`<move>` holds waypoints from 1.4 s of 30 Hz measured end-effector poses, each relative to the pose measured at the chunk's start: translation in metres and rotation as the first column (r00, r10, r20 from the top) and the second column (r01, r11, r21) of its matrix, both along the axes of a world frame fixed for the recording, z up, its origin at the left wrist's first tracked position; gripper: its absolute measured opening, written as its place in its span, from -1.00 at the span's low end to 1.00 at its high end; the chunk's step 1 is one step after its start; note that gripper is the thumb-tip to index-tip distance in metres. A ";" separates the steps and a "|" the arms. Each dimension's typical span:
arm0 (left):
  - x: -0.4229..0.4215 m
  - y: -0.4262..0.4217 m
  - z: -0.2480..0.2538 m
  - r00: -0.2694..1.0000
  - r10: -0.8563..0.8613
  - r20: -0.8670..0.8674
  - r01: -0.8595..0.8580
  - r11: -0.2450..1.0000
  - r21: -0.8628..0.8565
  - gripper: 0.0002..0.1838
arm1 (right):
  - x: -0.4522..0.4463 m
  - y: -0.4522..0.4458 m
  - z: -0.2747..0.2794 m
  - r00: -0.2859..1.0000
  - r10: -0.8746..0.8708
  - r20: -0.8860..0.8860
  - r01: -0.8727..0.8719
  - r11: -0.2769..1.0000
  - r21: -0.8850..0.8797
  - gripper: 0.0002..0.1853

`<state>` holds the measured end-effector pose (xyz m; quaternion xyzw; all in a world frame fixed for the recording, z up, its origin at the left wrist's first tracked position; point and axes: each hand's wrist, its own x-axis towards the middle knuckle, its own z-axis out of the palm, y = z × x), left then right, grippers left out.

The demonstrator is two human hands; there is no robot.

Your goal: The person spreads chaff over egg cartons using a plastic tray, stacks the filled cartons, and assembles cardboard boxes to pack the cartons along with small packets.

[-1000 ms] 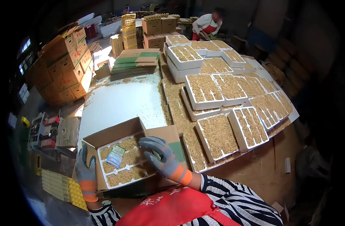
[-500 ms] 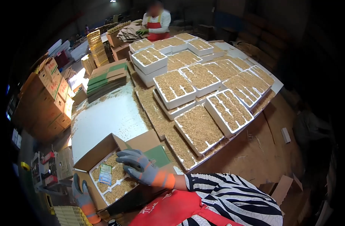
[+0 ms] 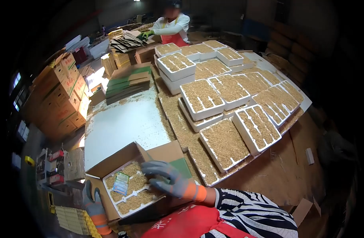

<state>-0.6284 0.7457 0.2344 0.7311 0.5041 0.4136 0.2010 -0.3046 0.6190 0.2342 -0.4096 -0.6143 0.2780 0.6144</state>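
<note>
As I read the head feed, the white table [image 3: 124,125] stretches away, open carton [image 3: 117,159] at its near end. Inside sits a white foam tray [image 3: 133,194] of straw-coloured filling. Right hand [image 3: 164,177] is over the tray's right side, blurred, fingers extended, thumb apart; contact I can't tell. Left hand [image 3: 94,204] is at the carton's left wall, thumb and fingers parted; grip unclear. Blue-green packet [image 3: 121,182] lies on the filling, left part.

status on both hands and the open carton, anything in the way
Left hand open beside carton. Right hand open over carton's right side. White tray inside, packet on top. Right hand hides part of tray.
</note>
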 end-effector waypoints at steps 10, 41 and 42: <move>0.006 -0.033 0.018 0.880 0.118 -0.461 0.005 0.966 0.258 -0.50 | 0.102 0.070 -0.076 0.909 -0.360 -0.211 0.308 0.920 -0.244 -0.60; -0.005 -0.064 0.000 0.887 0.143 -0.439 -0.168 0.986 -0.019 -0.50 | 0.157 0.319 -0.265 0.039 -0.015 0.999 0.451 0.892 -0.004 -0.54; -0.026 -0.071 -0.020 0.838 0.203 -0.507 -0.199 0.978 0.063 -0.54 | 0.146 0.309 -0.244 0.078 -0.033 0.996 0.466 0.885 -0.008 -0.55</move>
